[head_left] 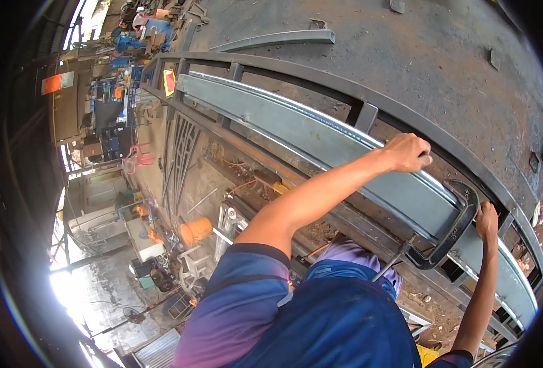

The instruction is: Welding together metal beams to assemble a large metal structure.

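A long galvanized steel channel (320, 138) lies along a dark welded steel frame (296, 72), slanting from far left to near right. My left hand (409, 153) is closed at the far edge of the channel, knuckles up; what its curled fingers hold, if anything, is hidden. A black C-clamp (467, 214) spans the channel near its right part, its screw pointing toward my body. Just right of the clamp, my right hand (486, 222) is closed beside the channel's far edge. Its fingers are partly hidden, so their hold cannot be made out.
A loose square steel tube (277, 40) lies on the dark floor beyond the frame. Near my left elbow are an orange bucket (196, 231) and a white plastic chair (193, 265). A red chair (137, 158) and cluttered shelves stand farther left. A red-yellow tag (169, 83) marks the frame's left end.
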The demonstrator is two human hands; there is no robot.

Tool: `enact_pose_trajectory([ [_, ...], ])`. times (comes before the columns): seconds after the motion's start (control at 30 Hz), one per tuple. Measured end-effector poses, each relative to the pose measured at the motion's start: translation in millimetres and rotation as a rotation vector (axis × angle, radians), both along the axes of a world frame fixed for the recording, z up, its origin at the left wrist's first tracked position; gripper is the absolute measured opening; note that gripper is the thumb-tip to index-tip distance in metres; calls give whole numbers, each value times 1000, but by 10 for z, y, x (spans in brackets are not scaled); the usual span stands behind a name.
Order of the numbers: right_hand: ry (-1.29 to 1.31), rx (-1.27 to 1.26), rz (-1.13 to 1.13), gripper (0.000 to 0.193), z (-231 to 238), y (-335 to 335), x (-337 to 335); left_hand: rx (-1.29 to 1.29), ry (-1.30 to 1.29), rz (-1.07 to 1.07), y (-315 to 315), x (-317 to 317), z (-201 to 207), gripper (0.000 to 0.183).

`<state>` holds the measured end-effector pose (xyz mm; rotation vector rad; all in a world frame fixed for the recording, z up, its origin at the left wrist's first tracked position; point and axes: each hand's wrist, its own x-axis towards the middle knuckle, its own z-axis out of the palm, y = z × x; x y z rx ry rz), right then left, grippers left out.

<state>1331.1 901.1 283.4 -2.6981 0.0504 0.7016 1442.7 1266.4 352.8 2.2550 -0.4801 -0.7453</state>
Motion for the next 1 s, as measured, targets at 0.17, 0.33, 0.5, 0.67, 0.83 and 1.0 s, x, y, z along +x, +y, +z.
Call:
enact_pose_trajectory([
  [0.17,34,-54,-52,35,36,-9,24,-71,-237,246,1021,393,280,27],
  [0.33,94,-107,-24,26,28,-105,-26,637,-238,15,2620,966,206,32],
  [0.5,238,-19,-129,43,127,-32,112,757,121,-70,3558,1060,-281,31],
  [0.67,280,-81,-251,52,219,166,228,683,202,-20,3861,1149,-554,31],
  [0.83,276,-175,-260,54,413,299,256,644,123,4,3989,1179,-609,29],
  [1.0,249,-162,-238,45,415,316,235,603,102,33,4044,1126,-631,21],
])
